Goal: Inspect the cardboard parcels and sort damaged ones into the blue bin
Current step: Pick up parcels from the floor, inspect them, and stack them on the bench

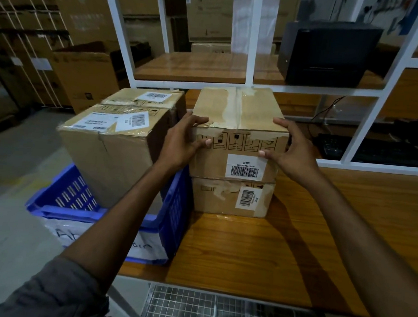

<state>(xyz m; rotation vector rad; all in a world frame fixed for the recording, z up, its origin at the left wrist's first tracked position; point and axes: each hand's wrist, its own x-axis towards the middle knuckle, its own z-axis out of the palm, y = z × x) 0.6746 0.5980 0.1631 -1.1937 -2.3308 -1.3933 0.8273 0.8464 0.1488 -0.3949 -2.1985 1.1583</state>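
- My left hand [183,138] and right hand [294,149] gripped the top parcel [256,107] by its sides
- It sat on a lower parcel [206,202] beside the blue bin [72,193]

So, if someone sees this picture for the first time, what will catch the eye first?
First, the two hands: the left hand and right hand grip the top parcel of a two-box stack on the wooden table. Next, the blue bin at the left, holding other parcels.

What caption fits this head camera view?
Left hand and right hand grip the top parcel, stacked on a lower parcel on the table beside the blue bin.
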